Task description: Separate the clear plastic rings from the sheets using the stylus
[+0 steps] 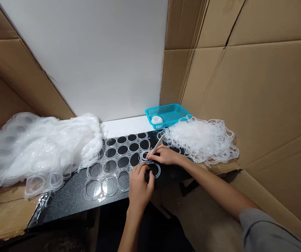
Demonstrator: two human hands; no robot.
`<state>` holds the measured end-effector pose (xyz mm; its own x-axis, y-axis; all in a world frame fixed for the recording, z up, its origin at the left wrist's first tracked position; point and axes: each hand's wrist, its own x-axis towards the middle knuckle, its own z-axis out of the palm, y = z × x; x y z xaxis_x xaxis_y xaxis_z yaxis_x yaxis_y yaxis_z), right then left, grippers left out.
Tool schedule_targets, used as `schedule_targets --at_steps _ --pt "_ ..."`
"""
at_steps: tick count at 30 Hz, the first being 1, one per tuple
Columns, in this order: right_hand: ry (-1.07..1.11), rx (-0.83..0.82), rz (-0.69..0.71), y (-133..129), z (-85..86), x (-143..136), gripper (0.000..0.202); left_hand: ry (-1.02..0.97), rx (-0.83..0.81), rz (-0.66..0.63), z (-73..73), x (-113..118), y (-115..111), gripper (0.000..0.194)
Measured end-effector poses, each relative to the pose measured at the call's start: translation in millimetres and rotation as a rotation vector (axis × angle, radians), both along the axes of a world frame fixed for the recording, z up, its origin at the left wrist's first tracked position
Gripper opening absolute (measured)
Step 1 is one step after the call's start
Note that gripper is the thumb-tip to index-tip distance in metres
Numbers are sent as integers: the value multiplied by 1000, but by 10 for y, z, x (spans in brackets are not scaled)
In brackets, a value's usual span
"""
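Observation:
A clear sheet (116, 157) with rows of round rings lies flat on the black speckled table (63, 201). My right hand (163, 155) is closed on a pale, flat stick (157, 144), whose lower end is by a ring near the sheet's right side. Just in front and to the left, my left hand (141, 178) rests on the sheet's near right part, fingers bent and thumb apart from them. Nothing shows in it, though its fingertips partly cover the ring edges.
On the left is a big heap of clear ringed sheets (53, 143). A tangled pile of clear scraps (202, 140) lies at the right. Behind stands a turquoise basket (172, 113) holding white rings (157, 120). Cardboard walls (271, 91) flank the table.

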<state>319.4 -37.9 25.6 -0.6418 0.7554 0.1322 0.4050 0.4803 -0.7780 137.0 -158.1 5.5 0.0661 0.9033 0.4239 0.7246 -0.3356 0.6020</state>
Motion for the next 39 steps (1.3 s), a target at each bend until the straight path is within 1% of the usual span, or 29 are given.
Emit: schedule_targets --at_steps 8,13,17,19,20,24,25,27,29,31,36,39 --pt "121 -11 -51 -27 -144 29 26 198 24 4 5 51 -24 18" --pt "119 52 -31 -46 -130 23 22 291 -4 8 30 119 -8 21" --pt "115 100 -26 -63 -130 29 20 307 -39 26 81 182 21 19" --pt "120 176 12 -69 -170 31 20 296 -55 27 100 200 29 17" --pt "126 245 43 -71 -200 31 20 290 -58 25 104 204 30 17" --pt "113 615 164 -79 -327 24 25 264 -51 21 95 197 27 15" --pt "91 678 180 -80 -344 20 25 255 -52 22 91 192 28 14" --pt "41 737 196 -81 -348 8 25 233 -61 23 91 182 30 11" --pt "5 734 201 -76 -322 -12 26 202 -81 19 96 169 33 8" --pt "-15 680 187 -66 -282 -38 28 163 -101 13 101 149 36 4" --pt "-5 422 92 -37 -180 -68 27 96 -120 1 84 94 42 16" --pt "-3 243 80 -19 -125 -38 26 66 -110 -9 62 75 49 19"
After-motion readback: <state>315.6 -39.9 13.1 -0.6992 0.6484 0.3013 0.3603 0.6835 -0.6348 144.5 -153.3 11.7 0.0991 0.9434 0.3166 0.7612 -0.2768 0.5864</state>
